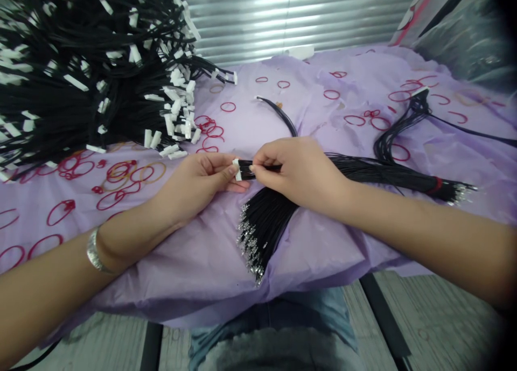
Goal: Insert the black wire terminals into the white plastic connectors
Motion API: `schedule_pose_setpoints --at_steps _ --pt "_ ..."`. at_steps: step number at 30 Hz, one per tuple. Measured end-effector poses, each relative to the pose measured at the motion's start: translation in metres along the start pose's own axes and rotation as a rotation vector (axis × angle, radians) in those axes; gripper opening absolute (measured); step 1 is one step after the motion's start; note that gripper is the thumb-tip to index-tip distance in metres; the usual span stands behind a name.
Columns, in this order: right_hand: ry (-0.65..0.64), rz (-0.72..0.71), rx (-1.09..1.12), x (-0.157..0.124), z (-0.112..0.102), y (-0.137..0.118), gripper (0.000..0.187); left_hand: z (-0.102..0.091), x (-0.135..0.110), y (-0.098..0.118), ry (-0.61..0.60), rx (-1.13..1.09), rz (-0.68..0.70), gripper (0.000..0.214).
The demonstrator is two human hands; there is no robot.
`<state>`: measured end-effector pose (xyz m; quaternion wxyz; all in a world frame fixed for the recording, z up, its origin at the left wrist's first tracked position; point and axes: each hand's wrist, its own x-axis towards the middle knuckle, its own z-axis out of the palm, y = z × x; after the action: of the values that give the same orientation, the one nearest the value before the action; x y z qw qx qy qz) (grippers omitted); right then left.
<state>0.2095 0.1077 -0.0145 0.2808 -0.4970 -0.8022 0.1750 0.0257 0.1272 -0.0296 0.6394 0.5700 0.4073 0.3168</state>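
Between the thumb and fingers of my left hand (214, 174) is a white plug connector (237, 169) with black wires running out of its right side. My right hand (299, 169) pinches those wires close behind the connector; its fingertips partly hide them. Below my right hand, a fanned bundle of black wires (270, 220) shows bare metal terminals at its ends. Another wire bundle (375, 172) stretches to the right from under my right hand, tied near its end by a red rubber band (437, 184). A thin wire strand (280, 110) curves up behind the right hand.
A tall heap of black wire harnesses with white connectors (100, 75) fills the back left. Red rubber bands (119, 172) lie scattered over the purple cloth (169, 274). A harness with a white connector (420, 93) rests at back right. Window blinds (299, 15) stand behind.
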Motion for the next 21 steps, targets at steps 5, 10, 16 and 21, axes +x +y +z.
schedule_pose_setpoints --at_steps 5,10,16,21 --pt "-0.001 -0.008 -0.026 -0.002 0.001 0.0 0.015 -0.001 0.0 0.0 0.008 0.039 -0.028 0.011" --pt "-0.006 -0.009 -0.015 -0.001 0.006 0.001 0.015 0.001 -0.001 0.001 0.007 0.018 -0.017 0.009" --pt "-0.015 0.013 -0.035 -0.003 0.012 0.001 0.014 0.003 -0.002 0.004 0.036 0.056 -0.052 0.009" --pt "-0.023 0.008 -0.012 -0.002 0.011 0.001 0.015 0.005 -0.003 0.008 0.022 0.036 -0.067 0.008"
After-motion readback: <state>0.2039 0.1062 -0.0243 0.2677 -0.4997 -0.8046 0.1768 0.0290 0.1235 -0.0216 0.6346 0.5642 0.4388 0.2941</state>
